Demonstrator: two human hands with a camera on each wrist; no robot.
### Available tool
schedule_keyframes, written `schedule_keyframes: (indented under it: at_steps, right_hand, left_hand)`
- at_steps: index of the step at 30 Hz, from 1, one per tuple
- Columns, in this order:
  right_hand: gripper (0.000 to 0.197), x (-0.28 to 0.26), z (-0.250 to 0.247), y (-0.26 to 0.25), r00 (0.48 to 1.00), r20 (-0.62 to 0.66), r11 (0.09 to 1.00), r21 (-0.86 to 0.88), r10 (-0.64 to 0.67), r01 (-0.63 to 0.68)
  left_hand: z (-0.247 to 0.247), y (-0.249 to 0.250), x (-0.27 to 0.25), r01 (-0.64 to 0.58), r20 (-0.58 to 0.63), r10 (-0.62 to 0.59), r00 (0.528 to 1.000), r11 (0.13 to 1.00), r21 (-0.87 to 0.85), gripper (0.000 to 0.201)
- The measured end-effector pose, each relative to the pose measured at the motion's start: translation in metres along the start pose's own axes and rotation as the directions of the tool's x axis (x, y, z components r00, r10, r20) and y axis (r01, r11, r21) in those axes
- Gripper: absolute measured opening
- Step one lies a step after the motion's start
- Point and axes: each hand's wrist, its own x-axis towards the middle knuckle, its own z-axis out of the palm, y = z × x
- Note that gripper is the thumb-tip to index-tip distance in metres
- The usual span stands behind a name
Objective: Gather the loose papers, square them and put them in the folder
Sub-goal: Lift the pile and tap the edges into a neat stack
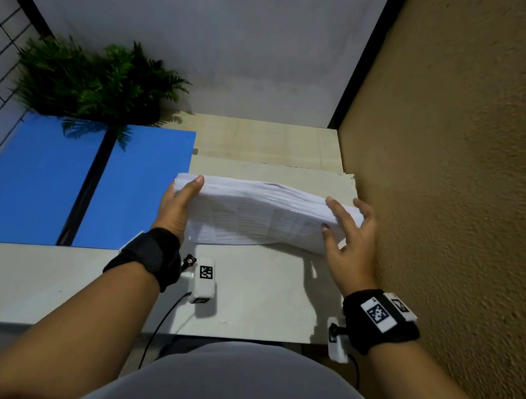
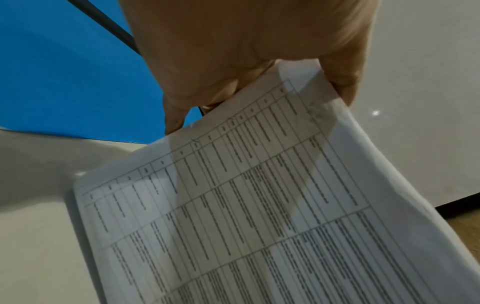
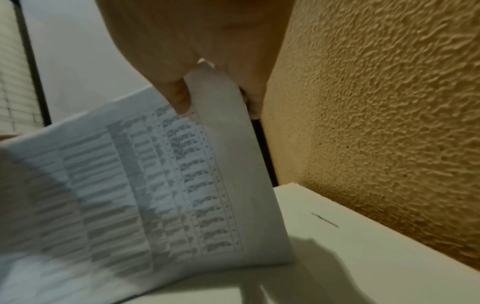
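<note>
White printed sheets, a thick stack of loose papers [image 1: 260,215] covered in ruled tables, stand on their long lower edge on the pale tabletop [image 1: 263,294], leaning and sagging a little in the middle. The person holds the stack from both ends. The left hand [image 1: 177,206] clasps the left end, thumb lying along the near face with its tip at the top corner; the left wrist view shows the fingers [image 2: 182,107] curled round the back of that same end, so the paper is pinched between thumb and fingers. The right hand [image 1: 350,237] is at the right end, fingers spread, thumb on the near face and the others reaching over the top and behind; the right wrist view shows the sheet edge [image 3: 221,123] caught between the thumb and the fingers, so it too has a hold, though looser-looking than the left.

The open bright blue card folder [image 1: 68,184] lies flat on the table to the left of the stack, its dark spine running down the middle, its right flap just beside the left hand. A green fern-like potted plant [image 1: 94,82] sits behind the folder, fronds hanging over its far edge. A rough tan textured wall [image 1: 461,183] runs close along the right side of the table, near the right hand. Both wrists wear black straps carrying small white camera blocks with square coded markers.
</note>
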Motion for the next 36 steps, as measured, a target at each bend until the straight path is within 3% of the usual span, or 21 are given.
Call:
schedule_keyframes:
  at_steps: [4, 7, 9, 16, 20, 23, 25, 28, 32, 36]
  right_hand:
    - [0.043, -0.002, 0.006, -0.001, 0.998, -0.059, 0.999, 0.046, 0.000, 0.003]
    - [0.050, 0.000, 0.008, 0.002, 0.996, -0.065, 0.995, 0.086, 0.056, -0.050]
    - [0.044, 0.000, 0.009, 0.003, 0.997, -0.079, 0.996, 0.090, -0.003, 0.010]
    - [0.028, 0.002, 0.008, 0.005, 0.979, -0.188, 0.991, 0.088, -0.085, 0.103]
    - [0.027, -0.003, 0.006, 0.005, 0.971, -0.198, 0.988, 0.046, -0.135, 0.147]
    - [0.038, -0.006, 0.006, 0.006, 0.982, -0.153, 0.991, 0.058, -0.113, 0.123]
    - [0.041, -0.004, 0.006, 0.004, 0.992, -0.113, 0.994, 0.091, -0.057, 0.068]
    - [0.049, -0.001, 0.009, 0.003, 0.997, -0.063, 0.994, 0.104, -0.034, 0.040]
    - [0.086, 0.006, 0.008, -0.002, 0.970, 0.090, 0.923, 0.301, 0.224, -0.241]
    - [0.111, 0.014, 0.006, 0.005, 0.969, 0.050, 0.900, 0.362, 0.241, -0.242]
  left_hand:
    - [-0.004, -0.001, 0.003, 0.004, -0.015, -0.004, 1.000, 1.000, 0.009, 0.062]
    - [-0.005, -0.002, 0.005, 0.003, 0.006, -0.003, 1.000, 1.000, 0.014, 0.044]
    - [-0.005, 0.000, 0.006, -0.003, 0.025, 0.002, 1.000, 0.999, 0.039, 0.041]
    - [-0.006, 0.004, 0.008, -0.028, 0.061, 0.026, 0.998, 0.999, 0.046, 0.053]
    - [-0.011, 0.003, 0.008, -0.010, 0.113, 0.000, 0.994, 0.996, 0.085, 0.074]
    - [-0.014, 0.004, 0.007, -0.020, 0.166, -0.001, 0.986, 0.992, 0.123, 0.099]
    - [-0.017, 0.004, 0.007, -0.024, 0.204, -0.011, 0.979, 0.986, 0.166, 0.104]
    - [-0.023, 0.001, 0.008, 0.023, 0.210, -0.065, 0.976, 0.980, 0.198, 0.093]
    - [-0.027, -0.003, 0.011, 0.025, 0.197, -0.076, 0.977, 0.967, 0.253, 0.079]
    - [-0.031, -0.006, 0.014, 0.052, 0.221, -0.110, 0.969, 0.966, 0.255, 0.079]
